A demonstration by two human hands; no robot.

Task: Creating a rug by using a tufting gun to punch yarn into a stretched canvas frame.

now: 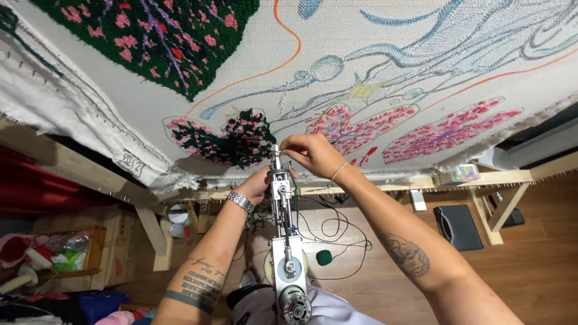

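Observation:
A metal tufting gun (284,241) points up at a stretched white backing cloth (385,54) that carries tufted dark green and pink patches and drawn outlines. My left hand (257,185), with a metal watch on its wrist, grips the gun's front section just under the needle. My right hand (310,153), with a thin bracelet, pinches at the needle tip (277,150), close to a dark green and pink tufted patch (244,139). What the fingers pinch is too small to tell. A thin yarn runs down along the gun.
The cloth hangs on a wooden frame (385,183) with legs at left and right. On the wood floor lie black cables (337,232), a green yarn ball (324,257) and a black pad (457,225). A crate of materials (66,253) stands at the left.

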